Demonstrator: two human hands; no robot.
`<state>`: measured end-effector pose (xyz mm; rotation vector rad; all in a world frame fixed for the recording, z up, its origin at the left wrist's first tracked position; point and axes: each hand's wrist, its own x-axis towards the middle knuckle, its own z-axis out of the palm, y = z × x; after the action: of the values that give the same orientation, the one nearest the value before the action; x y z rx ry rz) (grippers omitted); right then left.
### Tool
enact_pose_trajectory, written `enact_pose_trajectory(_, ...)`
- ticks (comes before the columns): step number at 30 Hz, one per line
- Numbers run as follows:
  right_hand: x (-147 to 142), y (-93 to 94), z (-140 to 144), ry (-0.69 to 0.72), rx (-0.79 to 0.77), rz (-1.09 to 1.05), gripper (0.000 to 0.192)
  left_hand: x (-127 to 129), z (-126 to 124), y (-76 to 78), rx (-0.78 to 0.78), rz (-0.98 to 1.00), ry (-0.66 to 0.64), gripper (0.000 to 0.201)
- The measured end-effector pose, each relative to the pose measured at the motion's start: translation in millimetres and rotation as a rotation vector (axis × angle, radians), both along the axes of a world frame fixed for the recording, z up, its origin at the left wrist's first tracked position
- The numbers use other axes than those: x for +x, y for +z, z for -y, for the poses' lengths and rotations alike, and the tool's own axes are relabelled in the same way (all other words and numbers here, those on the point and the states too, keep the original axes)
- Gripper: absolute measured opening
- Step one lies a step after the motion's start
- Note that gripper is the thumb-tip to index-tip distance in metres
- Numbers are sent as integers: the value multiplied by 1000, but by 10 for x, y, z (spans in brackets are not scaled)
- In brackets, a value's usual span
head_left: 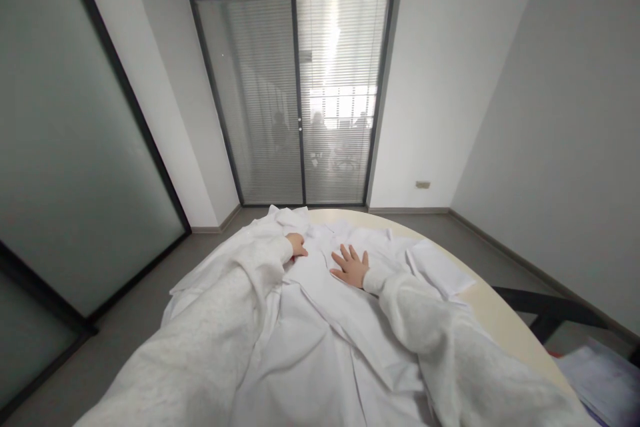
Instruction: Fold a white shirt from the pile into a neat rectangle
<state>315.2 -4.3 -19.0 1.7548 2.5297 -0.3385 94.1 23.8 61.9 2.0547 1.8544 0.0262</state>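
Note:
A white shirt (pixel 320 327) lies spread and wrinkled over a round, pale table (pixel 493 307), with a long front edge running down its middle. On the upper left of the cloth, my left hand (pixel 297 245) is closed, its thumb and curled fingers pinching the fabric; some fingertips are hidden. My right hand (pixel 351 268) rests flat on the shirt to the right, fingers spread, holding nothing. A folded-over piece of the white cloth reaches the table's right edge. Both forearms, in light grey sleeves, cover parts of the shirt.
Beyond the table stands a glazed door (pixel 300 93) with blinds and dim figures of people behind it. A frosted glass panel (pixel 85 113) is on the left. At lower right are a dark bar (pixel 550 303) and a pale stack (pixel 603 373), possibly papers.

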Motion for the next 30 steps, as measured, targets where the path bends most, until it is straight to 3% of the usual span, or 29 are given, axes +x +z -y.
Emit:
enact_pose_trajectory(4,15,17,-117,-8,-3,38,63,-36,-148,95,282,79,30,20)
enact_pose_trajectory(8,65,52,-315,-89,-27,64,59,-201,-296,167,468,242,212,26)
enact_pose_trajectory(12,72,93,-365,-207,0,75,56,-452,-216,68,276,283,278,27)
enact_pose_trajectory(18,117,434,-153,-124,-42,10,59,-847,284,11,-139,354,125,41)
enact_pose_trajectory(20,84,585,76,-86,-15,-14,54,-870,435,-3,-300,418,76,50)
enact_pose_trajectory(22,-20,710,454,20,78,-71,49,-815,528,-55,-330,454,58,53)
enact_pose_trajectory(26,-440,777,1470,380,275,-281,44,-593,521,-227,-148,530,159,55)
enact_pose_trajectory(28,-671,687,1891,584,277,-313,54,-507,455,-296,-36,539,270,57)
enact_pose_trajectory(30,-845,540,2136,733,251,-260,59,-471,387,-341,59,549,358,62)
